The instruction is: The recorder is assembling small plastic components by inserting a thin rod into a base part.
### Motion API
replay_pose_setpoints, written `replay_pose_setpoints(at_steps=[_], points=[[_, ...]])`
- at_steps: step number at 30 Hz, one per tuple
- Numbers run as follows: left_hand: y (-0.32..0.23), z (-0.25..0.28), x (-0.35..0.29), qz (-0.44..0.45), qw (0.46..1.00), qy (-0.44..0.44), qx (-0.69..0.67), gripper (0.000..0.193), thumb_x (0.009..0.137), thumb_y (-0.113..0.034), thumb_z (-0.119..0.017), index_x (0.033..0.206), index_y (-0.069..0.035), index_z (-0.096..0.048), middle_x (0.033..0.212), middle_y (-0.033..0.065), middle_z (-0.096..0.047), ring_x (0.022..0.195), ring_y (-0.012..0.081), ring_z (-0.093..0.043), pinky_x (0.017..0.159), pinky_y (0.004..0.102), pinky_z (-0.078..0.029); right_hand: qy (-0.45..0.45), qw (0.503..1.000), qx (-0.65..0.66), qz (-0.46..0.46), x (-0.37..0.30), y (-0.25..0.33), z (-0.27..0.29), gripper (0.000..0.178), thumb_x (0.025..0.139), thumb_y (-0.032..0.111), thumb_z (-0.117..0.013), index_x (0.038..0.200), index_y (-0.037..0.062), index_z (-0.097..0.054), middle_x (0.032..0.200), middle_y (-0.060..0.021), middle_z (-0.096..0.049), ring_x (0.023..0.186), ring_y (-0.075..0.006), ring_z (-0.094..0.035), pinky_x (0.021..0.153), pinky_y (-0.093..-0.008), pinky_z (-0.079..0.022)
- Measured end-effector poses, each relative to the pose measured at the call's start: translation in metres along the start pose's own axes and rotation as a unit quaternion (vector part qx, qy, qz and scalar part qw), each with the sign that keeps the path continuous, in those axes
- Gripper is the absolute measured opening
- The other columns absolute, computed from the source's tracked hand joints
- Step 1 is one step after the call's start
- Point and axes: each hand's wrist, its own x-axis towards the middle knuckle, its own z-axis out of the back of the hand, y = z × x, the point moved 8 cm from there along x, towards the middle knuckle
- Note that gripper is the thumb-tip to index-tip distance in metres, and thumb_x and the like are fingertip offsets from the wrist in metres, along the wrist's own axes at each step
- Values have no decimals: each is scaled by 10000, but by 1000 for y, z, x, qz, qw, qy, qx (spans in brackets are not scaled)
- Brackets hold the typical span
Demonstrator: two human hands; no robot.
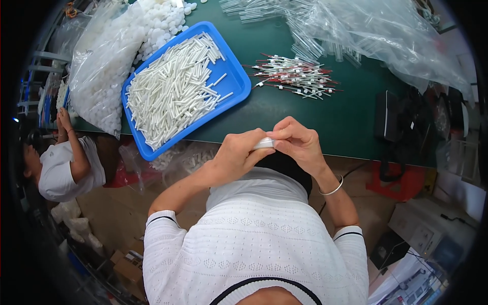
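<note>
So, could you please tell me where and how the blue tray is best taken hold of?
I'd take the blue tray by its raised rim at the near corner, from the person's side: that corner seems to jut past the edge of the green table, its underside probably reachable. A second grip on the right corner should steady it, since loose white rods are heaped inside.

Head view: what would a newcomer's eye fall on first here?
The bright blue tray heaped with short white rods stands out first, left of centre on the green table. Right of it lies a loose pile of thin red-and-white pieces. Near the picture's centre, the left hand and right hand hold a small white piece between them.
</note>
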Motion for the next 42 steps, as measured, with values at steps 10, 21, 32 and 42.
replay_pose_setpoints(at_steps=[10, 21, 32, 42], points=[[26, -36, -13, 174, 868, 88, -458, 397, 975, -398, -494, 849, -24, -538, 649, 20, -511, 521, 139, -470, 491, 300, -389, 41, 981, 126, -145, 5, -13, -20, 196, 893, 36, -632, 1066, -45, -590, 828, -38, -605, 781, -79, -576, 709, -200, -472], [18, -73, -11, 193, 683, 53, -702, 562, 1011, -534, -197, 820, -88, -481, 918, 78, -553, 845, 166, -514, 802, 298, -439, -49, 895, -399, 194, -21, 37, -28, 735, 610, 75, -810, 1267, 14, -486, 1200, -168, -518, 979, -295, -569, 779, -349, -505], [87, -21, -116, 294, 822, -70, -482, 403, 1003, -408, -432, 959, -36, -582, 842, 80, -587, 735, 151, -545, 680, 306, -454, 1, 876, -450, 173, 4, 47, -10, 555, 673, 155, -796, 1169, 42, -574, 1113, -161, -568, 1020, -337, -537, 887, -407, -452], [92, 55, -146, 303, 940, 152, -36, 306, 853, -197, -667, 1068, 21, -661, 909, 103, -713, 854, 206, -672, 785, 324, -508, -117, 766, -613, 158, 48, 37, 57, 138, 767, 63, -702, 889, 51, -637, 852, -86, -539, 854, -280, -510, 761, -399, -415]])
